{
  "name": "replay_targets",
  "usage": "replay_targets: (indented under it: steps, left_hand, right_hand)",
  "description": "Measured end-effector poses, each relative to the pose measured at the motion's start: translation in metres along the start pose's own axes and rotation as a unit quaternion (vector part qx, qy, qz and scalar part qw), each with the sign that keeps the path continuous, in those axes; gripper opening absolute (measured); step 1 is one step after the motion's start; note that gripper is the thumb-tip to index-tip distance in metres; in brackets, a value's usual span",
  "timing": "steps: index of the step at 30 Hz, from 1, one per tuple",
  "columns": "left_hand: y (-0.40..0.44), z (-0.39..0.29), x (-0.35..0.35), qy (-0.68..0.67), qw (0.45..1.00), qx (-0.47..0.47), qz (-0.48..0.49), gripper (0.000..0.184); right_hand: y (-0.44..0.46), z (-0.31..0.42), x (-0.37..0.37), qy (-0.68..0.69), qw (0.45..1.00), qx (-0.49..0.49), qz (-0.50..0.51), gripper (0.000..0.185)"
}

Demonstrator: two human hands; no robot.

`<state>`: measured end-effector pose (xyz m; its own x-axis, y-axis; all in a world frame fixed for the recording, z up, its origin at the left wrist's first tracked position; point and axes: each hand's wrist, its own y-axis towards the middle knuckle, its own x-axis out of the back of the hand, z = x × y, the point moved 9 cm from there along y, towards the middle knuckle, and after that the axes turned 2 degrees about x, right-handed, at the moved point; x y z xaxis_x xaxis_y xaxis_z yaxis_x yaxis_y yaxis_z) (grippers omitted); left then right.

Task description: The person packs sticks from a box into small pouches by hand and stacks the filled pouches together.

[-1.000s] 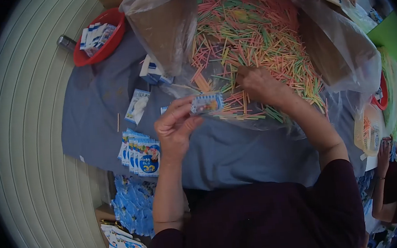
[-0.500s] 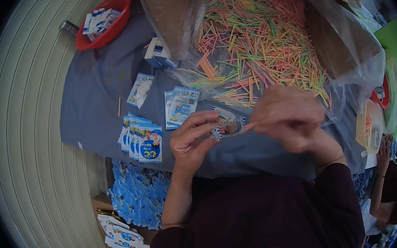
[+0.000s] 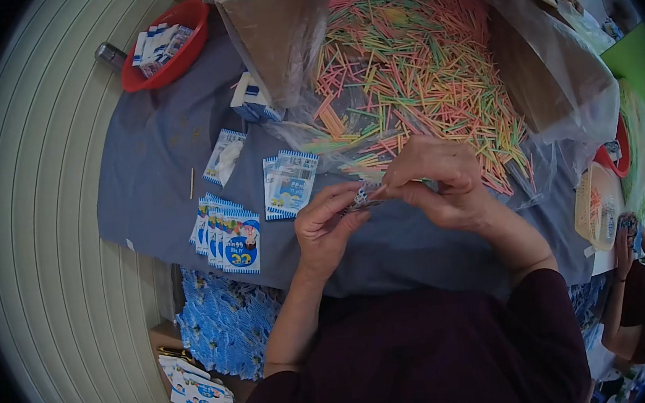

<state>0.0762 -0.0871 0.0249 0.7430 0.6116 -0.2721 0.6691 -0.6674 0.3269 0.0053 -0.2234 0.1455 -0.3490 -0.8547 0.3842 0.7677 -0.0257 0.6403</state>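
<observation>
My left hand (image 3: 329,228) pinches a small printed packet (image 3: 363,196) by its near side. Closed at the packet's other end is my right hand (image 3: 439,180), its fingertips touching it; any stick between them is too small to make out. Beyond my hands lies a heap of pink, green and yellow sticks (image 3: 418,70) on clear plastic. Left of my hands, two flat packets (image 3: 290,185) overlap on the grey cloth (image 3: 158,162). A fanned row of blue and white packets (image 3: 240,243) lies nearer to me, and another packet (image 3: 224,156) lies farther off.
A red basin (image 3: 198,47) with small boxes stands at the back left beside a metal bottle (image 3: 110,56). A blue and white carton (image 3: 254,100) sits by the plastic. Many blue packets (image 3: 230,325) fill a space below. At right are a yellow basket (image 3: 595,208) and another person's hand (image 3: 625,255).
My right hand has come from the stick heap to the packet in my left hand. Both hands are now close together, and the two flat packets behind show more fully.
</observation>
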Motion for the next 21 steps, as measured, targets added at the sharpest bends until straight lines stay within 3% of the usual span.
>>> replay_targets:
  steps: [2, 6, 8, 11, 18, 20, 21]
  left_hand:
    - [0.004, -0.003, -0.001, 0.054, 0.998, -0.017, -0.013, 0.032]
    - [0.004, 0.001, -0.005, 0.111, 0.994, -0.023, 0.007, 0.031]
    - [0.007, -0.004, -0.004, 0.089, 0.995, -0.033, -0.02, 0.031]
    - [0.009, -0.002, -0.006, 0.06, 0.998, -0.022, 0.0, 0.031]
    - [0.011, 0.012, 0.0, -0.083, 0.997, 0.01, -0.005, 0.03]
    - [0.013, 0.017, 0.001, -0.143, 0.988, 0.048, -0.011, 0.032]
    - [0.012, 0.018, 0.004, -0.143, 0.989, 0.046, -0.016, 0.032]
  right_hand:
    - [-0.001, -0.003, -0.014, -0.01, 0.997, -0.018, 0.076, 0.015]
    - [0.005, -0.002, -0.02, -0.045, 0.995, -0.003, 0.094, 0.017]
    - [0.008, -0.003, -0.015, 0.014, 0.998, 0.004, 0.054, 0.02]
    - [0.011, -0.001, -0.013, -0.012, 1.0, -0.002, 0.027, 0.021]
    - [0.019, 0.007, -0.006, -0.06, 0.994, 0.074, 0.05, 0.025]
    - [0.026, 0.013, 0.025, -0.072, 0.991, 0.098, -0.054, 0.029]
    - [0.028, -0.003, 0.045, -0.067, 0.992, 0.015, -0.106, 0.031]
